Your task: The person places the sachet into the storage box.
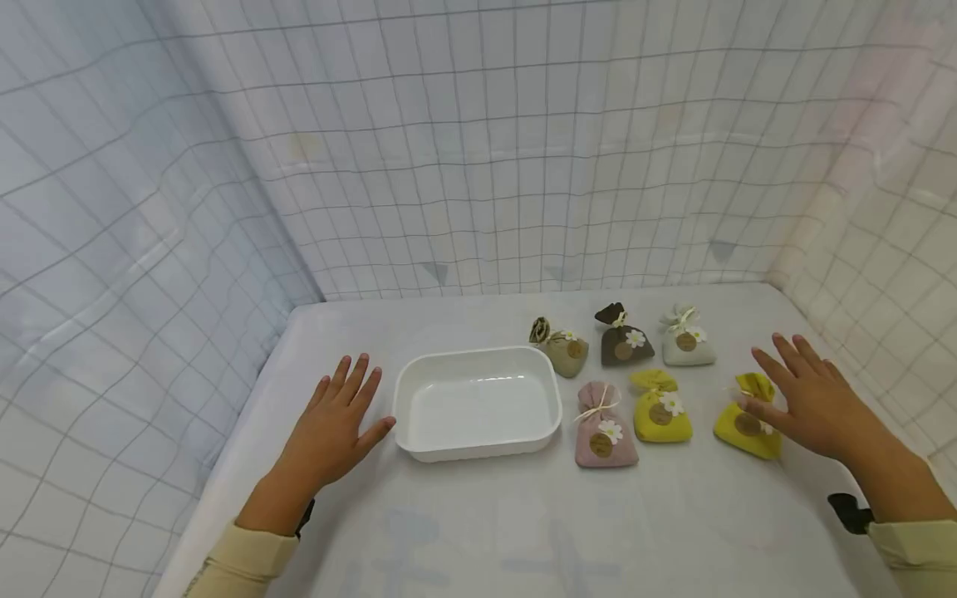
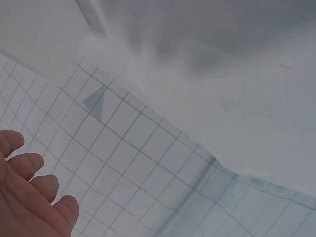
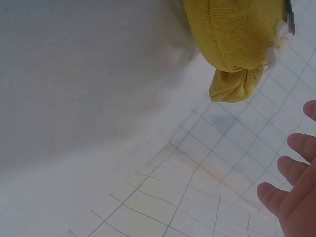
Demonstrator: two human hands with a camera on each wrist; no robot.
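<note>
Okay, left hand [image 1: 329, 432] spread beside the tray [image 1: 478, 453], right hand [image 1: 815, 407] splayed by the rightmost yellow bag [image 1: 748, 438] (touching? can't tell), neither gripping. Looks like a ready stance; lifting that bag would call for a firm pinch.

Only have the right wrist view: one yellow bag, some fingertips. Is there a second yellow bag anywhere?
Observer: Yes, the head view shows a second yellow bag, just right of a pink bag.
Operator: What's directly left of the pink one?
Observer: A white dish.
Operator: And left of that?
Observer: The left hand, holding nothing.
</note>
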